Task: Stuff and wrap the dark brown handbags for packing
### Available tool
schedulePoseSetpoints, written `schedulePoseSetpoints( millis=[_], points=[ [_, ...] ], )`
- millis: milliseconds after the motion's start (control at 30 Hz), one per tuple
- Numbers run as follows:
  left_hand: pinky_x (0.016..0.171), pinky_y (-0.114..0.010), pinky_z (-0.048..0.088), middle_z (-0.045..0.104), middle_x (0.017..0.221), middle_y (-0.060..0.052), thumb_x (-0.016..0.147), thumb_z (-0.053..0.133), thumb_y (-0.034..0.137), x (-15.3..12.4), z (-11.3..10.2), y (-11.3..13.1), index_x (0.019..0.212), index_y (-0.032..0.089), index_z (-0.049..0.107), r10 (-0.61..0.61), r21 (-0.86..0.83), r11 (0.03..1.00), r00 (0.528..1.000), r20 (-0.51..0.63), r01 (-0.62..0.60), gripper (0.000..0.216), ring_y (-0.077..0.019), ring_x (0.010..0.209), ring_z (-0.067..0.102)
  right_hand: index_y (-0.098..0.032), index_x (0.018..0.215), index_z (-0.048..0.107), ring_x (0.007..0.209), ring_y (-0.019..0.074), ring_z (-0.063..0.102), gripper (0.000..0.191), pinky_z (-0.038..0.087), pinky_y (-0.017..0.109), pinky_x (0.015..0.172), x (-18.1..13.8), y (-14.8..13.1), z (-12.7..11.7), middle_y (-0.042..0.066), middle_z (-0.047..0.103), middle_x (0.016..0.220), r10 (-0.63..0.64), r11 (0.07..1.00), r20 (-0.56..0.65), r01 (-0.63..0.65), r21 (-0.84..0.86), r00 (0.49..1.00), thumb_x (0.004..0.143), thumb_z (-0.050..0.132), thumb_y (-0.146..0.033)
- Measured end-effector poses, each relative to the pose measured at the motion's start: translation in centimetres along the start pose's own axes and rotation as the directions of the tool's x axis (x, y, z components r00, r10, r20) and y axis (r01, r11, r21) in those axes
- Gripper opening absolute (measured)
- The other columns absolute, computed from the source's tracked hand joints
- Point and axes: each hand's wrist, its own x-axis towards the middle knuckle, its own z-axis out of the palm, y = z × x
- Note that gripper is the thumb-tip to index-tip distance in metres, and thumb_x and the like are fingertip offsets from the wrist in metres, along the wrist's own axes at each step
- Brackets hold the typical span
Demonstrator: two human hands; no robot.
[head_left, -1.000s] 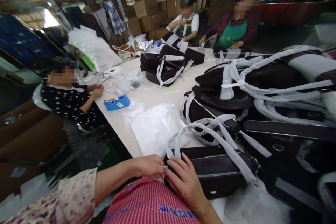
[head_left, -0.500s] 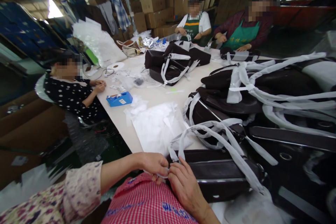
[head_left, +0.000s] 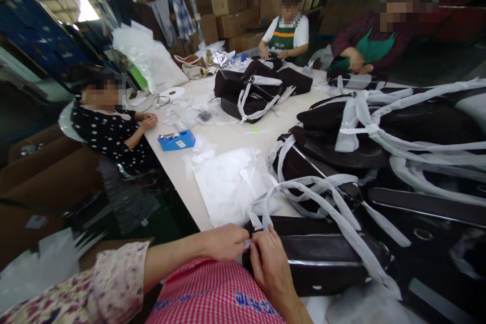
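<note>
At 6 o'clock of the view, the left hand [head_left: 224,241] and the right hand [head_left: 270,263] meet at the near end of a dark bag [head_left: 322,255]. The bag lies at the edge of the table [head_left: 228,136]. Both hands are closed to a fine pinch. The fingertips of each press on the low end of the white wrapped strap [head_left: 304,190], where it joins the bag, and a small bit of white shows between them. How much of the wrap each hand really has, I cannot tell, because the fingers cover it.

The strap rises from the pinch toward 1 o'clock and loops over the bag, crossing other loose white bands. In my judgement this is the first risk: a pull on the pinched end can drag a neighbouring band with it, and the thin wrap may tear or slide open. The bag sits close to the table edge, near the person's lap, so a strong pull toward 6 o'clock could tip it off. At 3 o'clock the pile of bags [head_left: 379,131] stands near, and its long bands reach toward the hands, where they can catch. The white paper sheets [head_left: 228,182], at 12 o'clock from the hands, lie loose, and a forearm may sweep them off.
</note>
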Motion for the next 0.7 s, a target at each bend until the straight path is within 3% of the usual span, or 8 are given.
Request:
schedulePoseSetpoints(
  millis=[100,267,500,600,700],
  points=[
    [0.073,-0.026,0.047,0.068,0.084,-0.007,0.091,0.038,0.021,-0.4,0.7,0.1,0.082,0.016,0.06,0.039,0.084,0.996,0.996,-0.082,-0.032,0.024,-0.0192,0.078,0.063,-0.023,0.084,0.044,0.072,0.0183,0.056,0.016,0.044,0.048,0.096,0.5,-0.3,-0.1,0.0,0.053,0.074,0.05,0.999,-0.02,-0.05,-0.003,0.999,0.093,0.039,-0.011],
    [0.068,-0.025,0.044,0.067,0.079,-0.007,0.095,0.03,0.028,-0.4,1.5,-0.3,0.08,0.015,0.063,0.038,0.047,0.998,0.985,-0.166,-0.03,0.038,-0.018,0.071,0.06,-0.024,0.079,0.044,0.07,0.0198,0.054,0.016,0.046,0.045,0.085,0.9,-0.4,-0.1,0.0,0.054,0.072,0.113,0.993,-0.026,-0.113,-0.017,0.993,0.094,0.042,-0.016],
    [0.061,-0.022,0.041,0.057,0.064,0.0,0.086,0.036,0.021,0.0,2.2,-0.8,0.069,0.015,0.06,-0.087,-0.323,0.946,0.986,-0.142,0.036,0.03,-0.0133,0.062,0.053,-0.026,0.094,0.053,0.086,0.0186,0.062,0.023,0.033,0.048,0.109,0.2,0.3,-1.1,-0.001,0.064,0.086,0.179,0.956,0.066,-0.189,0.225,0.982,0.1,0.032,-0.02],
    [0.059,-0.022,0.039,0.05,0.06,0.002,0.085,0.037,0.023,0.2,2.6,-1.0,0.065,0.016,0.057,-0.116,-0.371,0.927,0.981,-0.155,0.051,0.029,-0.0127,0.059,0.047,-0.025,0.098,0.053,0.09,0.0214,0.062,0.007,0.03,0.054,0.112,-0.1,0.3,-1.3,0.0,0.064,0.091,0.18,0.952,0.073,-0.193,0.238,0.981,0.094,0.052,-0.031],
    [0.06,-0.023,0.037,0.049,0.06,0.003,0.084,0.037,0.026,0.2,3.2,-1.1,0.063,0.016,0.055,-0.131,-0.352,0.935,0.966,-0.224,0.045,0.03,-0.0132,0.061,0.046,-0.024,0.099,0.054,0.089,0.0229,0.063,0.019,0.034,0.058,0.11,-0.1,0.1,-1.1,0.002,0.064,0.091,0.161,0.969,0.032,-0.164,0.184,0.986,0.086,0.065,-0.031]
  ],
)
